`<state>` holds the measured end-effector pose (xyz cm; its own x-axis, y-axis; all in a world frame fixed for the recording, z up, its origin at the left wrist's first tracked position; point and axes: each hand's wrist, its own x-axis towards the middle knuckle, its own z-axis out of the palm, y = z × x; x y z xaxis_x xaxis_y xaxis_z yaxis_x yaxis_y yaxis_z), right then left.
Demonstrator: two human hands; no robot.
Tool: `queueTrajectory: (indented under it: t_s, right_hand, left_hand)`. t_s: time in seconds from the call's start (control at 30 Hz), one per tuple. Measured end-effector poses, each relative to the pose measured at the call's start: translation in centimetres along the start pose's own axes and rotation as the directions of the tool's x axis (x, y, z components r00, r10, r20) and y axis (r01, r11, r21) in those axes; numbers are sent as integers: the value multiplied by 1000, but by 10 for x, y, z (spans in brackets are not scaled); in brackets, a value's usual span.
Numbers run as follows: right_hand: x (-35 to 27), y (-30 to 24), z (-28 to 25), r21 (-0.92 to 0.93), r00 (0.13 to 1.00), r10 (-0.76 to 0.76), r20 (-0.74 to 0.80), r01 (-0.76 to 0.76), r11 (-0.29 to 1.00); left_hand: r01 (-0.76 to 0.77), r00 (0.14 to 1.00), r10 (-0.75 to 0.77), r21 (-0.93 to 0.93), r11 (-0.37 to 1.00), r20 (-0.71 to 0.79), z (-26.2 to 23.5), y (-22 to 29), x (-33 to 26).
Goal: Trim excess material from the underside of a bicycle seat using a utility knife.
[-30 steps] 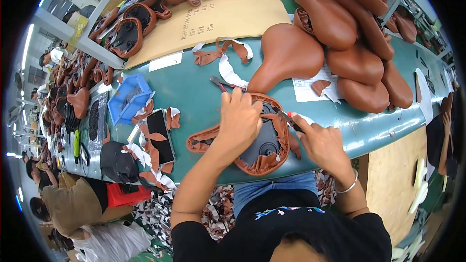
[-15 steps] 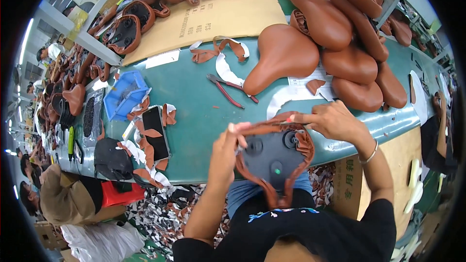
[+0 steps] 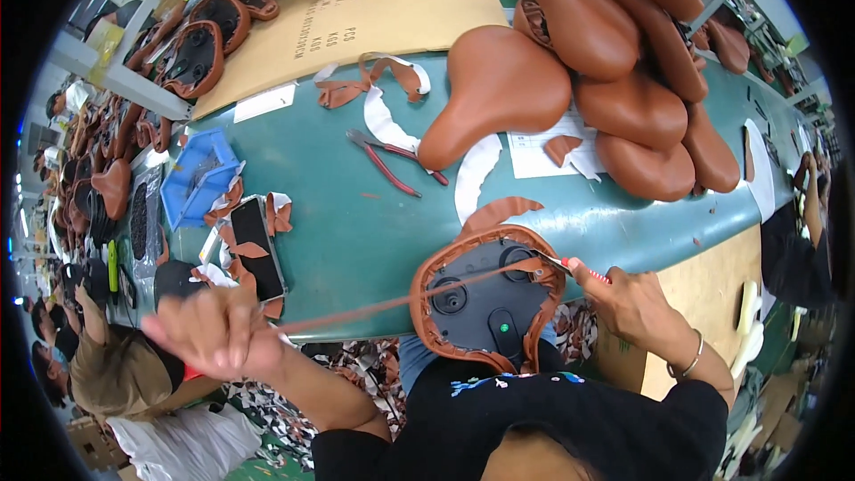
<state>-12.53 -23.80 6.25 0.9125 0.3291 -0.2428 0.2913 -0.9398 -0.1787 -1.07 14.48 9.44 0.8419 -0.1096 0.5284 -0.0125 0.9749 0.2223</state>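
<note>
An upturned bicycle saddle [image 3: 488,301], black underneath with a brown leather edge, rests against my body at the table's front edge. My left hand [image 3: 214,331] is out to the left and pulls a long thin brown leather strip [image 3: 374,305] taut away from the saddle. My right hand [image 3: 623,298] sits at the saddle's right rim and grips a small cutting tool with a red handle [image 3: 583,270], its tip at the leather edge.
On the green table [image 3: 356,232] lie red-handled pliers [image 3: 392,163], a dark phone [image 3: 258,248], a blue tray [image 3: 200,178], leather scraps and white paper. Finished brown saddles [image 3: 570,71] pile up at the back right. Cardboard [image 3: 374,18] lies behind. Other people sit left and right.
The saddle has come off the table toward my body. My left hand has swung far left, stretching a trimmed strip from it. My right hand stays at the right rim.
</note>
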Motion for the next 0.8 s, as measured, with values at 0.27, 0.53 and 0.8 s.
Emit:
queueTrajectory:
  t_s: [0.27,0.53,0.8]
  right_hand:
    - [0,0,4,127,986,138,92,-149,981]
    - [-48,-23,55,218,943,302,-140,-268,939]
    - [-49,-64,84,962,742,669,30,-204,183]
  left_hand:
    - [-268,666,-547,847,460,508,-60,-162,4]
    - [305,952,-262,444,842,-156,-10,-175,30]
    - [-133,864,432,945,-299,258,-18,-133,11]
